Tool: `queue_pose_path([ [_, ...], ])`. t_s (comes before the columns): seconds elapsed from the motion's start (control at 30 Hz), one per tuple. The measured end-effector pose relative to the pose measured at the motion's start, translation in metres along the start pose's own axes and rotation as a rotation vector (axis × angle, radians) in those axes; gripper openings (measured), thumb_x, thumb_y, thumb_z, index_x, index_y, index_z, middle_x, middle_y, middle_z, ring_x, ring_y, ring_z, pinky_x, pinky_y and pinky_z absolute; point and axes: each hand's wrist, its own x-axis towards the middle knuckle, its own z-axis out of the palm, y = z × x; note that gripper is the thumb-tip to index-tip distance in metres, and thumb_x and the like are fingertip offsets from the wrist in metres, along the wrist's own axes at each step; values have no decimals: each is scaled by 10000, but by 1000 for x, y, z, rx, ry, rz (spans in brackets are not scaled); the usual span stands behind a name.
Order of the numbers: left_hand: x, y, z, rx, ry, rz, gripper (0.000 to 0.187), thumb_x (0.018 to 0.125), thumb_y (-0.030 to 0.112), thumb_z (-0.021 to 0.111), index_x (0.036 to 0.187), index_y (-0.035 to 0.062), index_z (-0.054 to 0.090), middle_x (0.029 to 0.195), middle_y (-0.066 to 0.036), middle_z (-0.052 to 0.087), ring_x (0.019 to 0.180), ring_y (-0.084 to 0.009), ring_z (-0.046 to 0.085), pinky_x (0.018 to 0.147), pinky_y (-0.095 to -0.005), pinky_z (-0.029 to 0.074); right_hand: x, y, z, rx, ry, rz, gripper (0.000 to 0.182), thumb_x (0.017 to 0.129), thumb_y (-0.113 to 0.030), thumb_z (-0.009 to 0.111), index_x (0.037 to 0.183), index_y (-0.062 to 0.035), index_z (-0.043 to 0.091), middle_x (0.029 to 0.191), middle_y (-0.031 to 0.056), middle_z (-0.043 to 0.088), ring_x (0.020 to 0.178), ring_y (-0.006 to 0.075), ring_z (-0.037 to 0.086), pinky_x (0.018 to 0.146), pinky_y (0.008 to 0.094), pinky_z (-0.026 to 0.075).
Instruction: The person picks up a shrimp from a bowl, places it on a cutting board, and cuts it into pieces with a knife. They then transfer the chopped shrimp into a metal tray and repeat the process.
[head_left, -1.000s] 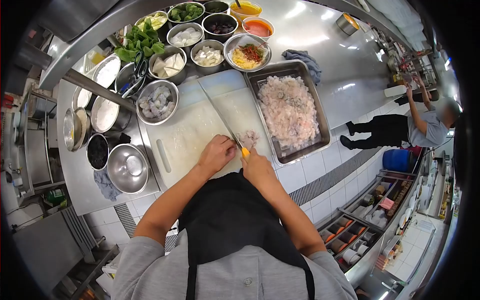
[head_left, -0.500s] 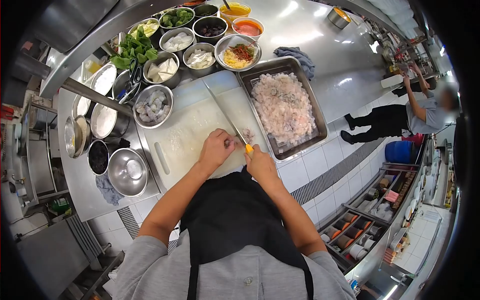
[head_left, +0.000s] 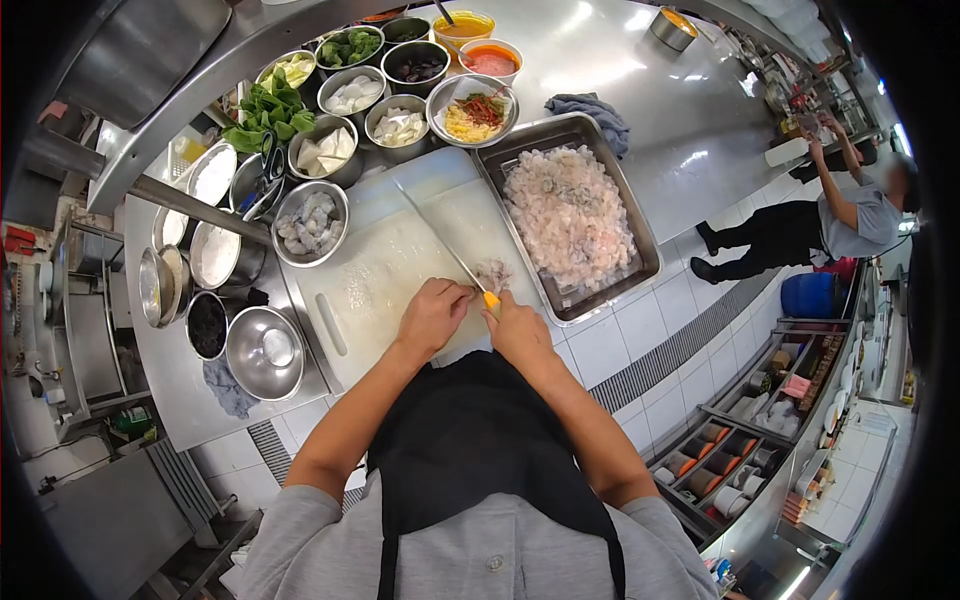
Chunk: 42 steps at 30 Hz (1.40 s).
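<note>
My right hand (head_left: 518, 328) grips the yellow handle (head_left: 491, 302) of a long knife. Its blade (head_left: 436, 230) points away from me, slanting to the left, over a white cutting board (head_left: 385, 275). On the left of the blade is my left hand (head_left: 434, 314), fingers pinched together close to the handle; what they hold is hidden. A small heap of greyish shrimp pieces (head_left: 493, 272) lies right of the blade. Whole peeled shrimp fill a steel bowl (head_left: 312, 222) at the board's left edge. Chopped shrimp (head_left: 570, 215) are spread in a metal tray (head_left: 650, 262) on the right.
Metal containers of vegetables, including leafy greens (head_left: 270, 115), line the back. Sauce tubs (head_left: 491, 60) stand beside them. A steel bowl (head_left: 265, 350) sits front left, a grey cloth (head_left: 595, 115) behind the tray. Another person (head_left: 850, 215) stands at far right.
The shrimp heap right of the blade looks larger. A greyish piece seen in my left fingers earlier is no longer visible. The knife has shifted slightly left.
</note>
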Motion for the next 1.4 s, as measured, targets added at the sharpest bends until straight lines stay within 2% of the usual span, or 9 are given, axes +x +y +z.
queue_pose_path([
  [0.23,6,-11,1,-6,-71,39,138,807,36,713,940,30,751,899,-134,694,910,-321,673,810,-404,570,-26,-15,-33,-121,-142,78,400,993,-319,637,1205,2,526,907,312,712,896,497,710,808,567,562],
  [0.37,4,-17,4,3,-106,37,149,799,40,726,947,45,750,905,-121,698,907,-308,681,805,-397,579,-3,-8,7,-31,-75,53,372,996,-309,627,1189,-6,532,924,311,715,904,502,710,817,569,563],
  [0.63,7,-20,-1,17,-103,64,108,807,60,714,909,28,730,912,-130,698,904,-317,678,808,-403,578,-23,-23,-22,-131,-179,133,361,1006,-289,604,1230,-12,541,930,314,715,892,496,710,807,557,572],
  [0.83,4,-23,1,-21,-139,73,106,801,57,712,900,23,723,913,-136,695,900,-315,676,799,-409,576,15,-16,11,-17,-25,2,376,989,-312,634,1149,20,562,913,342,701,896,517,699,812,574,560],
  [0.93,9,-25,2,-10,-136,79,105,801,57,709,901,26,721,905,-134,695,896,-316,675,795,-409,576,-9,-21,-9,-70,-75,53,365,990,-311,632,1168,0,568,907,339,701,886,517,696,805,579,556],
  [1.03,6,-23,-1,-13,-96,90,105,802,56,707,901,25,718,903,-131,695,896,-317,674,795,-408,576,-17,-23,-7,-89,-183,165,390,991,-258,624,1279,-14,525,983,322,711,948,502,699,865,571,552],
  [1.23,8,-26,0,-32,-130,86,95,797,49,705,888,20,705,926,-130,695,916,-316,669,812,-401,573,7,-29,-6,-37,-89,38,399,988,-268,630,1261,3,523,981,329,707,953,517,692,873,573,551],
  [1.33,4,-24,-1,-16,-130,64,97,794,42,706,888,19,703,930,-130,696,922,-318,667,815,-401,570,-15,-27,-17,-96,-186,130,371,993,-256,614,1246,2,528,965,331,706,956,522,688,861,581,551],
  [1.4,4,-23,0,-23,-94,82,107,792,41,710,896,18,706,929,-129,696,922,-319,667,813,-403,570,-7,-19,1,-52,-138,104,357,994,-257,613,1231,-1,533,968,325,709,956,514,695,860,577,554],
])
